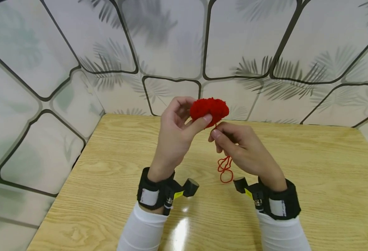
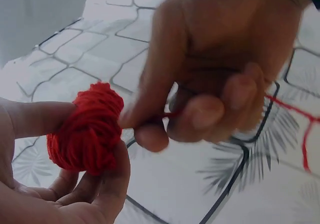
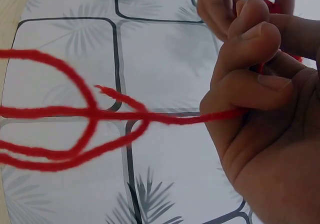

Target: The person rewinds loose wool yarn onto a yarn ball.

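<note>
A small wound ball of red yarn (image 1: 209, 106) is held up over the far part of the table by my left hand (image 1: 175, 139), thumb on the near side and fingers behind. Close beside it on the right, my right hand (image 1: 244, 148) pinches the yarn strand between thumb and index finger, right by the ball. In the left wrist view, the wound turns of the ball (image 2: 87, 134) show between thumb and fingers. The strand runs through the curled right fingers, and its loose tail (image 3: 45, 112) trails out in loops with a free end.
Below both hands lies a light wood-grain table (image 1: 108, 181). Pale wall panels (image 1: 171, 42) with dark outlines and leaf prints rise behind its far edge and along the left. Each wrist wears a black strap (image 1: 284, 198) with a small camera.
</note>
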The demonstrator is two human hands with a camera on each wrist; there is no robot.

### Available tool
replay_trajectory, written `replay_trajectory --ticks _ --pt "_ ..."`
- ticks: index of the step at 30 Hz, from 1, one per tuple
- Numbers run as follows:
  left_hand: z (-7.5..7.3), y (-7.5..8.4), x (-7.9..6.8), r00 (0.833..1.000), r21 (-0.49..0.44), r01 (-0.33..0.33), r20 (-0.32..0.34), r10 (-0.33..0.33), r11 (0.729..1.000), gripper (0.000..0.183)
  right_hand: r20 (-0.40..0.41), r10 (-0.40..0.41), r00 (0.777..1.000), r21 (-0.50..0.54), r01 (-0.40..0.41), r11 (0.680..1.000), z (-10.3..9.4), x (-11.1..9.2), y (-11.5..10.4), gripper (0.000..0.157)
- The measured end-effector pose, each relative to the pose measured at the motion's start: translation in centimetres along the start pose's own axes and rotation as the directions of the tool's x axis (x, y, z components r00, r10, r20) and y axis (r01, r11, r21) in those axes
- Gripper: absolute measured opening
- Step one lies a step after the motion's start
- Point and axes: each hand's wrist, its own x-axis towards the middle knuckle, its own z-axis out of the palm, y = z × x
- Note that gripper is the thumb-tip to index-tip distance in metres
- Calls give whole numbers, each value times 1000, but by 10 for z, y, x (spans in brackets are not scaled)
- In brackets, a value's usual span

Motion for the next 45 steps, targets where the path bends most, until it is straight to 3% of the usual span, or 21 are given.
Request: replay_trajectory --ticks 3,6,9,12,17,22,27,34,39,45 --pt "0 -4 1 993 142 -112 -4 114 983 41 -7 -6 1000 -18 6 1000 -1 -1 -2 11" --pt "2 -1 1 982 316 -185 14 190 931 44 -12 -11 1000 -23 11 1000 -2 -1 -4 12" --pt "7 7 -1 973 477 -210 21 229 853 39 -17 -19 1000 -21 18 1000 -3 -1 -5 12" --pt "11 13 -2 974 545 -183 -13 226 818 33 -20 -26 999 -11 26 1000 -3 -2 -5 12" --pt "8 3 -1 986 480 -78 -92 138 874 40 -22 -36 999 -2 36 999 -2 -2 -5 11" --pt "0 -10 1 995 405 -19 -79 56 914 39 -23 -48 999 -4 48 999 -2 -2 -5 11" --pt "-4 -10 1 995 435 16 -94 28 900 34 -24 -48 999 -9 48 999 -2 -3 -4 11" --pt "-3 -8 1 989 270 112 -127 -80 956 36 -15 -38 999 -7 37 999 -2 -3 -5 10" --pt "-3 -8 1 991 236 118 -89 -99 965 42 -8 -28 1000 -12 28 1000 -2 -3 -5 10" --pt "-5 -7 2 991 143 129 -45 -123 981 31 -1 -25 1000 -15 25 1000 -2 -2 -4 10"
